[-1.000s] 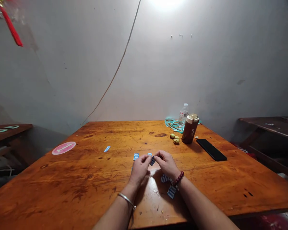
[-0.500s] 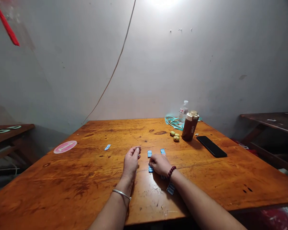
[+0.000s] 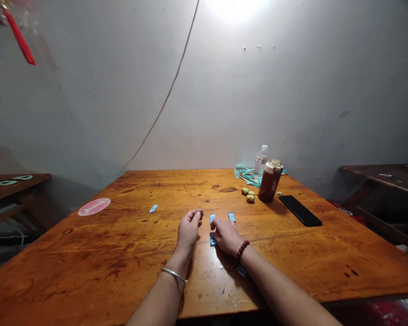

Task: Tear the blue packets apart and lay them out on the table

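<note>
- Head view: the left hand (image 3: 188, 232) rests on the wooden table (image 3: 88, 258), its fingers (image 3: 195, 215) loosely curled, narrow and empty, with a blue-and-white strip (image 3: 212, 219) just beyond and right of them.
- The right hand (image 3: 227, 236) bends its fingers (image 3: 217, 227) down onto a second strip (image 3: 212, 240), apparently pinning it flat; whether they pinch it, I cannot tell.
- A third strip (image 3: 231, 217) lies just beyond those fingers, a fourth strip (image 3: 241, 271) behind them, and a fifth strip (image 3: 153, 208) well left; the spacing suggests they were laid singly.
</note>
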